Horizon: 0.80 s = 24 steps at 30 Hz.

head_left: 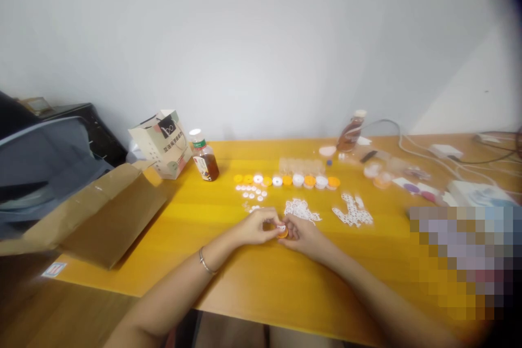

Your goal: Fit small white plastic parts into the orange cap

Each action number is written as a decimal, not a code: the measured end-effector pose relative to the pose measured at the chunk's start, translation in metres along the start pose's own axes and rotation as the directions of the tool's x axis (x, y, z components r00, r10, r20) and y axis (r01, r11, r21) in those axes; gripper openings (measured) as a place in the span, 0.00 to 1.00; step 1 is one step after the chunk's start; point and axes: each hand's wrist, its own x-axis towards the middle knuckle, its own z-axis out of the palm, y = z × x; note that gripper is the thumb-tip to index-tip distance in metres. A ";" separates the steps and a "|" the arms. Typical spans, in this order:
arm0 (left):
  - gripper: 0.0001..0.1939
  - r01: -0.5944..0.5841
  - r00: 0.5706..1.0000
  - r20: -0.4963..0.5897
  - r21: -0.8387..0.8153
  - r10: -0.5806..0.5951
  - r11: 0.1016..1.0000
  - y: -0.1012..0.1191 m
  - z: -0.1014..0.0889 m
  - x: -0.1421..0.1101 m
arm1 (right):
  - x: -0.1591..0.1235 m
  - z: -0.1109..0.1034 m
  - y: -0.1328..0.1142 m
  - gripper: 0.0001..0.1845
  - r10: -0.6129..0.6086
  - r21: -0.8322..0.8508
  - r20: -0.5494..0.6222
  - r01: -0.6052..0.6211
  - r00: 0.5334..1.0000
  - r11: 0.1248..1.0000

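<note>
Low over the table's near middle, my left hand (pixel 261 227) and my right hand (pixel 302 232) meet with their fingers pinched on a small orange cap (pixel 282 232) that has a white piece on top. Fingers cover its sides. Beyond them runs a row of round orange and white caps (pixel 298 180), with clear containers (pixel 302 166) behind it. Small white discs (pixel 252 192) are laid out behind my left hand. Just past my right hand lies a heap of small white pieces (pixel 300 209), and farther right a second white heap (pixel 356 212). Blur hides their detail.
An open cardboard box (pixel 118 217) overhangs the left of the table (pixel 253 288). Near it stand a paper bag (pixel 165 144) and a dark drink bottle (pixel 205 156). Another bottle (pixel 351 131), white cables (pixel 420 155) and a white box (pixel 481 196) are at the right.
</note>
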 end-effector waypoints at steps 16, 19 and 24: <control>0.07 -0.027 1.000 0.004 0.051 0.027 0.998 0.001 0.004 -0.001 | -0.004 -0.011 -0.013 0.06 -0.048 -0.018 0.061 0.049 0.997 0.999; 0.09 -0.038 0.999 -0.001 0.044 0.038 0.998 0.003 0.004 -0.002 | -0.004 -0.011 -0.012 0.07 -0.042 -0.008 0.073 0.043 0.996 0.999; 0.12 0.006 0.989 -0.147 0.037 -0.001 0.999 0.004 0.000 0.004 | -0.004 -0.010 -0.009 0.08 -0.019 0.007 0.063 0.018 0.998 1.000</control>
